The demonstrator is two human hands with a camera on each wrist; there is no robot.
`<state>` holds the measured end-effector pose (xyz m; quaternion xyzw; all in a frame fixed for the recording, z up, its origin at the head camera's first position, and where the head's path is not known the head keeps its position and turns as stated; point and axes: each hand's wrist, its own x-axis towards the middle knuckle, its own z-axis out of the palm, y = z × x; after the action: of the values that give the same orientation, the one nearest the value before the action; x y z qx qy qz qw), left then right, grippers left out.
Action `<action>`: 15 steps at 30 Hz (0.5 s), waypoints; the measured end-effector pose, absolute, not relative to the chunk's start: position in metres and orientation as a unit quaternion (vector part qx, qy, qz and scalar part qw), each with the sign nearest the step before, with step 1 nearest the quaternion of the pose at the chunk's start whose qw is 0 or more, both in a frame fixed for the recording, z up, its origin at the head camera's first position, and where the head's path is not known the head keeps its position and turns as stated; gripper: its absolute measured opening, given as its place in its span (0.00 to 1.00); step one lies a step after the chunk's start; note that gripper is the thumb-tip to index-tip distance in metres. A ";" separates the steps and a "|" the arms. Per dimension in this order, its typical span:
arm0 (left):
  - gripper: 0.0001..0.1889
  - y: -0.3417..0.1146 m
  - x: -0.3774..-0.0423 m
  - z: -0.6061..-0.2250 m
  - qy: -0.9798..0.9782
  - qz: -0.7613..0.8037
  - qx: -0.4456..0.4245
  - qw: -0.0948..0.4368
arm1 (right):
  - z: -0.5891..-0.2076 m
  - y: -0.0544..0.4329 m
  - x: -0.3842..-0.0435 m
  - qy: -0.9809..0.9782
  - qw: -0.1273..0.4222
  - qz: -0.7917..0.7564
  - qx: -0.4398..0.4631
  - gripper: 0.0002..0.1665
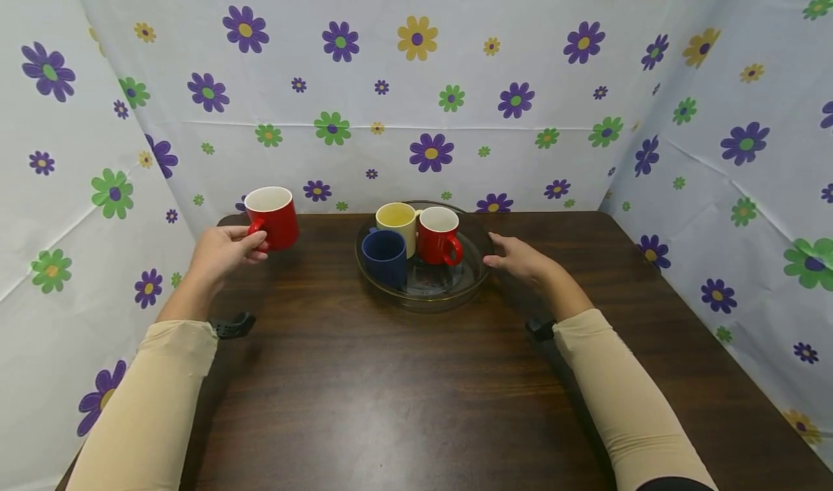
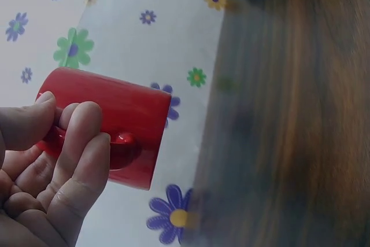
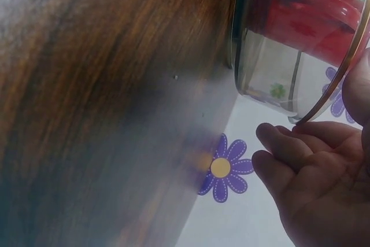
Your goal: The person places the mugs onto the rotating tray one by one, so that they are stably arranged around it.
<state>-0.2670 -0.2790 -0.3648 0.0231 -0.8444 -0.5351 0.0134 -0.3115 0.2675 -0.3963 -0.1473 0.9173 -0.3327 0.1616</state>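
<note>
My left hand (image 1: 224,256) pinches the handle of a red mug (image 1: 278,223) with a white inside, thumb on one side and fingers curled on the other. The mug is upright, at the table's back left; the left wrist view shows its red side (image 2: 115,99) close up. At the right side of a round clear glass dish (image 1: 426,304), my right hand (image 1: 520,259) holds the rim between thumb and fingers. Inside the dish stand a dark blue mug (image 1: 385,263), a pale yellow mug (image 1: 398,220) and a second red mug (image 1: 434,239), its handle toward my right.
The dish stands near the back edge of a dark brown wooden table (image 1: 364,390). White cloth with printed flowers (image 1: 377,57) hangs behind the table and along both sides. A dark band (image 1: 234,326) sits on my left wrist.
</note>
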 end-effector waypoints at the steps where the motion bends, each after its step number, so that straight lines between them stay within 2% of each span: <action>1: 0.31 -0.277 -0.267 -0.363 -0.845 -0.535 0.019 0.014 | -0.396 0.268 -0.312 0.918 0.161 -0.331 -0.148 0.45; 15: 0.28 -0.250 -0.259 -0.340 -0.837 -0.546 -0.034 0.013 | -0.396 0.268 -0.311 0.917 0.168 -0.330 -0.147 0.46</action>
<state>-0.2595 -0.2496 -0.3405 -0.0343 -0.8369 -0.5461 0.0135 -0.3105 0.2682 -0.3955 -0.1466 0.9173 -0.3300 0.1678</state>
